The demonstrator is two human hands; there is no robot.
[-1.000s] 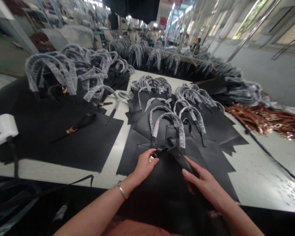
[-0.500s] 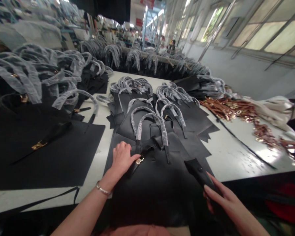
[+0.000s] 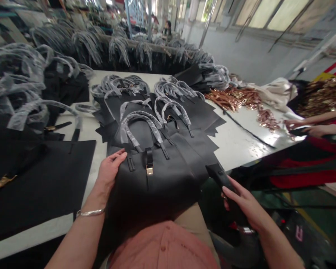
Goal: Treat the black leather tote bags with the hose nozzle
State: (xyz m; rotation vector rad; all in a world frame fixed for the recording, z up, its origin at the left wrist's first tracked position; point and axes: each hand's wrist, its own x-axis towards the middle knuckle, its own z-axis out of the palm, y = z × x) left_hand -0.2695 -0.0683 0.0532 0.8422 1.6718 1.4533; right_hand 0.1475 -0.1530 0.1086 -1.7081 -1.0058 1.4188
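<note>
A black handbag panel [image 3: 159, 183] lies nearest me, its front edge curving down over the table edge. It bears handles [image 3: 141, 125] wrapped in clear plastic and a strap with a gold clasp [image 3: 149, 170]. My left hand [image 3: 109, 168] grips its upper left edge, thumb and fingertips near the left handle tab. To the right of the panel, my right hand [image 3: 240, 196] is closed round a black hose nozzle [image 3: 220, 175] with a flat, widened mouth, held apart from the panel. A metal clamp and thick hose show at its lower end.
More black panels [image 3: 210, 116] with wrapped handles lie stacked beyond. Another panel [image 3: 44, 172] is at left. Brown straps [image 3: 229, 99] with gold fittings and a dark cord [image 3: 249, 129] lie right on the white table [image 3: 226, 145]. A co-worker's hand [image 3: 320, 130] works at far right.
The view has turned right and down. My left hand has shifted from the clasp to the panel's left edge. The clasp strap now hangs straight. The nozzle stays in my right hand.
</note>
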